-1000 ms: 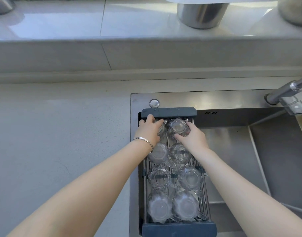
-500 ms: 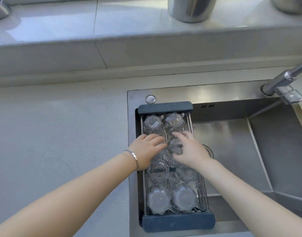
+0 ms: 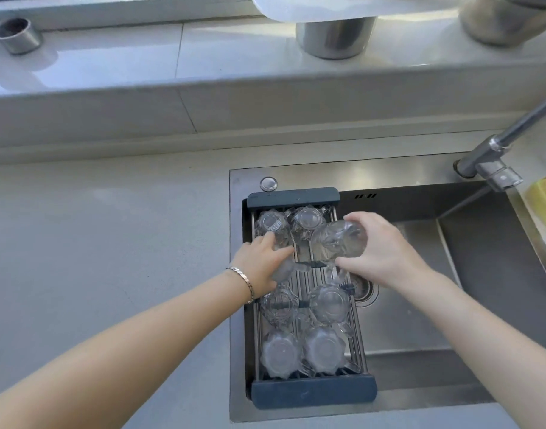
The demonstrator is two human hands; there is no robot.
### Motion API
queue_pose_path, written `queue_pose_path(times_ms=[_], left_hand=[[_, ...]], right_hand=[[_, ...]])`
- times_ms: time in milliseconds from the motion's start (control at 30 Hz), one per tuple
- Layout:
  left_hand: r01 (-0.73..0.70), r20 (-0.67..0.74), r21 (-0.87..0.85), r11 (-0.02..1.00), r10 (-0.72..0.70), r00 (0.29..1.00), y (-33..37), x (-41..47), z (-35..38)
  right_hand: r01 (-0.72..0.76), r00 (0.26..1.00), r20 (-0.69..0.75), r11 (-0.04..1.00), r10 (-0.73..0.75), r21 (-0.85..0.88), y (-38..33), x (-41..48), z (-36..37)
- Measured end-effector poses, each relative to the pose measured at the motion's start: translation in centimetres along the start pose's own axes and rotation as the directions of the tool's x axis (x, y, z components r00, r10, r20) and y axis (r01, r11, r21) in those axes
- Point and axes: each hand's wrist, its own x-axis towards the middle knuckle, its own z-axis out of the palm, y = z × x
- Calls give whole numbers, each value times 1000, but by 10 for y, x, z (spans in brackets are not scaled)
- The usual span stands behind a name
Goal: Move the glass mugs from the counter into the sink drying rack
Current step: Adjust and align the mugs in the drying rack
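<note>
A wire drying rack with dark blue ends [image 3: 312, 394] spans the left part of the steel sink [image 3: 420, 320]. Clear glass mugs stand upside down in it: two at the far end [image 3: 305, 219], two in the near-middle row [image 3: 329, 303] and two at the near end [image 3: 277, 354]. My right hand [image 3: 386, 258] grips a glass mug [image 3: 339, 239], raised and tilted above the middle of the rack. My left hand [image 3: 262, 264] is closed over another mug [image 3: 285, 270] on the rack's left side; that mug is blurred and partly hidden by my fingers.
The grey counter [image 3: 110, 243] lies left of the sink. A faucet [image 3: 494, 150] reaches in from the right, with a yellow sponge [image 3: 544, 196] beside it. Steel containers [image 3: 333, 38] and a small steel cup [image 3: 16, 35] stand on the back ledge.
Both hands have come back from the rack's far row to its middle row. My right hand has lifted one mug off the wires and tilted it; my left hand has closed on the neighbouring mug.
</note>
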Motion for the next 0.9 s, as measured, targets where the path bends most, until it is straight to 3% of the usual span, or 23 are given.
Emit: queue_pose_path(times_ms=[133, 233, 333, 467, 600, 733, 833, 900], left_hand=[[334, -3, -389, 858, -364, 931, 11, -1, -2], [456, 75, -467, 757, -480, 874, 15, 7, 8], [519, 102, -454, 724, -536, 838, 21, 17, 14], [551, 122, -397, 734, -553, 824, 22, 24, 10], [486, 86, -328, 810, -487, 869, 15, 18, 13], [365, 53, -231, 902, -363, 930, 8, 12, 17], [332, 43, -226, 916, -332, 942, 3, 10, 18], [340, 33, -241, 909, -343, 939, 3, 11, 18]], right_hand=[[12, 997, 79, 998, -7, -68, 11, -3, -9], [77, 980, 195, 988, -49, -136, 15, 0, -2], [263, 930, 323, 932, -176, -249, 14, 11, 8], [480, 842, 460, 782, -283, -397, 1, 31, 22], [740, 653, 662, 499, -368, -452, -7, 46, 50], [862, 503, 684, 250, -528, -441, 8, 54, 64], [863, 491, 636, 233, -595, -448, 24, 53, 65], [831, 536, 520, 309, -665, -462, 33, 43, 67]])
